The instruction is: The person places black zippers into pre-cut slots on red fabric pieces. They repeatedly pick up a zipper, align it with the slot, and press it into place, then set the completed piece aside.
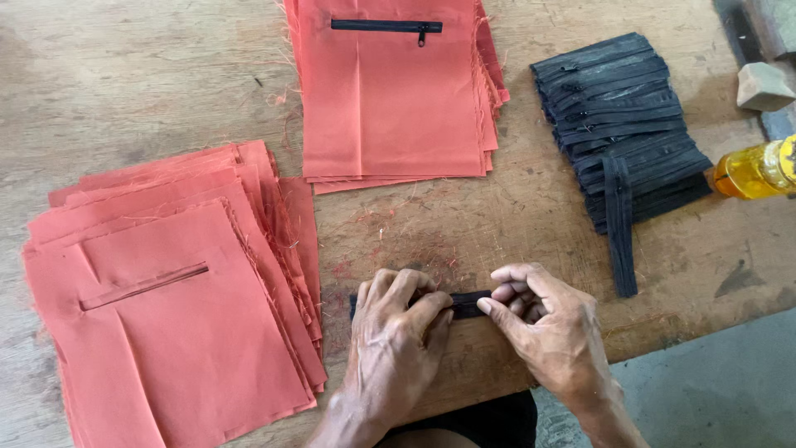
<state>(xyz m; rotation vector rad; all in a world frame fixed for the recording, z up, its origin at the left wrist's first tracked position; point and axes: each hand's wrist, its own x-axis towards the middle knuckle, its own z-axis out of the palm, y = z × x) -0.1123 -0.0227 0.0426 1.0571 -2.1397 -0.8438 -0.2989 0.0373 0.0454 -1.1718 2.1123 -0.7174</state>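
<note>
Black zipper (469, 304) crosswise between both hands

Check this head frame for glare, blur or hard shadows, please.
Head view: soft, even light, no hard shadows; both hands and the black zipper are sharp; the orange bottle glows brightly at the right edge; the wooden table looks slightly soft far left.

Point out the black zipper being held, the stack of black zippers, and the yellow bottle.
black zipper (469, 304): head view, bare stretch between the hands.
stack of black zippers (618, 112): head view, middle of the pile.
yellow bottle (750, 172): head view, its body.
</note>
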